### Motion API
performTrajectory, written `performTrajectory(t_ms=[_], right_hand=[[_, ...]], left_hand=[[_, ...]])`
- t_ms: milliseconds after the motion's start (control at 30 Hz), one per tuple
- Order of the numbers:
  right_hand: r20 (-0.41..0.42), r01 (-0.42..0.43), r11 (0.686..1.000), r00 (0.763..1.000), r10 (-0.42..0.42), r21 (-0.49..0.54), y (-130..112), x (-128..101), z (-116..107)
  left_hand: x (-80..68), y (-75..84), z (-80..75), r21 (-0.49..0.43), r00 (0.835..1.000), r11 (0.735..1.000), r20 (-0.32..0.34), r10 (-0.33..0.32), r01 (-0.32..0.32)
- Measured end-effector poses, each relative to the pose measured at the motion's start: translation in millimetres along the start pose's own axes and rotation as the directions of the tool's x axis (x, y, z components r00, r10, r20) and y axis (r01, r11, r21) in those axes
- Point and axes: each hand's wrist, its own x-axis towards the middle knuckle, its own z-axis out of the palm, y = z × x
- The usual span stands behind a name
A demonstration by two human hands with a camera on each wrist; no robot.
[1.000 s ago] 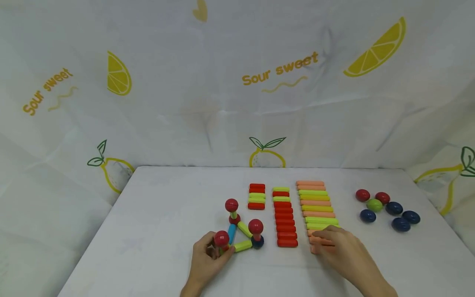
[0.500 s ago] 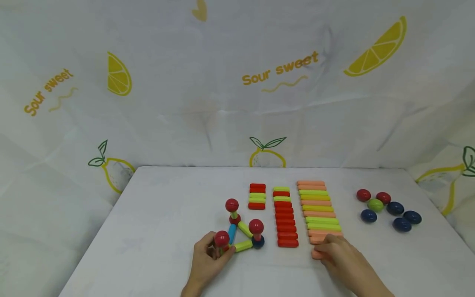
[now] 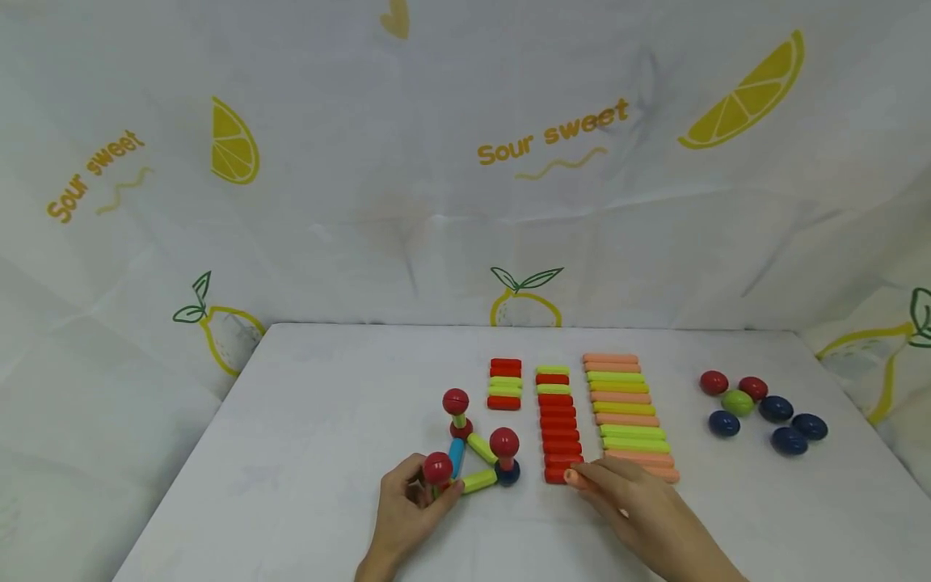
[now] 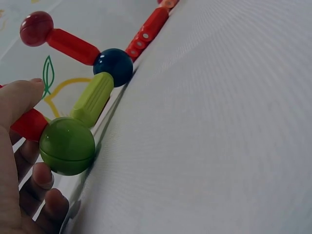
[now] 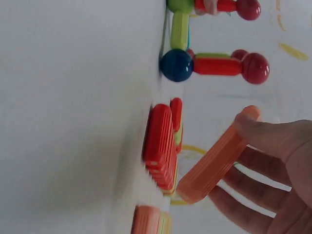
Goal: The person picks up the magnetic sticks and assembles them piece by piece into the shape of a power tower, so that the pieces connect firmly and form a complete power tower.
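Observation:
A magnetic ball-and-rod frame stands on the table: yellow-green rods (image 3: 479,482) and a blue rod (image 3: 456,457) form a triangle, with uprights topped by red balls (image 3: 504,442). My left hand (image 3: 409,503) grips its near-left corner, fingers and thumb around a red upright rod (image 4: 30,125) and the green ball (image 4: 67,146) below. A dark blue ball (image 4: 113,67) forms the near-right corner. My right hand (image 3: 643,511) pinches an orange rod (image 5: 217,158) between thumb and fingers. It is raised and tilted, overlapping the near end of the red rods (image 3: 560,436) in the head view.
Right of the frame lie a short stack of red and yellow-green rods (image 3: 505,383) and a longer column of mostly red ones. Beside these runs a column of orange, yellow and green rods (image 3: 627,410). Loose red, green and dark blue balls (image 3: 789,440) sit at far right.
My right hand has taken the nearest orange rod from the right column and carried it left toward the red rods. My left hand keeps its place on the frame.

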Motion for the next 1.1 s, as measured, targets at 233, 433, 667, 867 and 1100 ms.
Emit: performTrajectory(t_ms=[233,433,667,867,1100], right_hand=[[-0.363,0.503,0.863,0.814,-0.454,0.047,-39,2,23],[-0.465,0.670,0.739,0.676,-0.571,0.068,-60,18,42],[-0.440,0.604,0.791,0.739,-0.510,0.096,-72,28,49],[-0.448,0.567,0.821,0.752,-0.484,0.066,-76,31,55],[-0.437,0.493,0.869,0.793,-0.424,0.050,-84,32,57]], left_hand=[[-0.1,0.4,0.8,0.001,1.000,1.000,0.004,0.023,-0.023],[0.1,-1.5,1.0,-0.034,0.994,0.994,0.003,0.107,-0.107],[1.1,-6.6,0.9,-0.036,0.986,0.985,-0.001,0.166,-0.166],[1.0,-5.7,1.0,-0.021,0.985,0.985,-0.003,0.171,-0.171],[-0.1,-6.8,0.7,-0.005,0.976,0.976,0.024,0.217,-0.217]])
